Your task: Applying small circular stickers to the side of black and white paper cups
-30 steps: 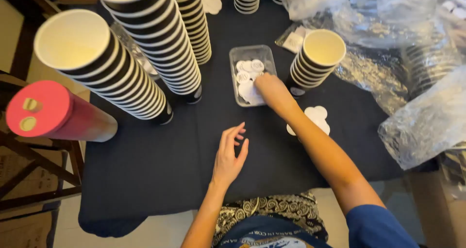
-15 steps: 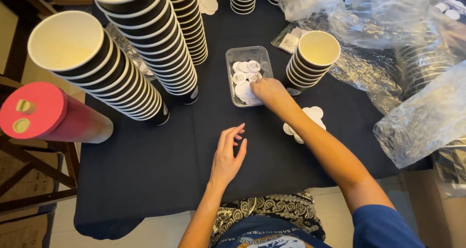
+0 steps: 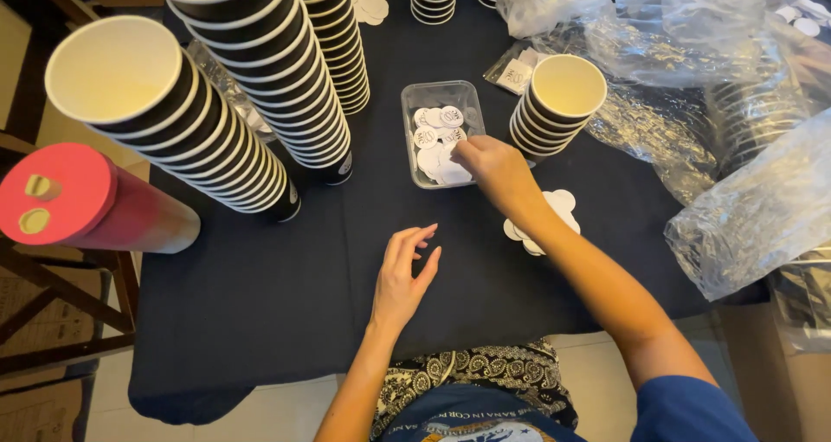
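The right hand (image 3: 493, 167) reaches into a clear plastic tray (image 3: 414, 152) of round white stickers (image 3: 435, 139), its fingertips pinched together on the pile at the tray's near right corner; whether a sticker is already clamped in that grip cannot be told, since the fingers hide the contact. The left hand (image 3: 402, 277) rests palm-down on the dark tabletop (image 3: 260, 303), nearer the body than the tray and to its left, fingers loosely apart and holding nothing. Just right of the right hand's grip and a little beyond it stands a short stack of black-and-white striped paper cups (image 3: 561, 104), the closest cups to the work. Under the right forearm lies a small heap of white round backing pieces (image 3: 563, 206), which, as a judgement, suggests some stickers have been peeled and used. Left of the grip and farther off, several tall stacks of the same striped cups (image 3: 251, 87) lean across the tabletop, and more cups (image 3: 753, 122) sit wrapped in clear plastic bags off to the right. The tray holds many stickers and the unopened sleeves are large, so the work looks to be somewhere in its early or middle part, with much left. A red-capped tube (image 3: 78, 200) lies at the far left edge.
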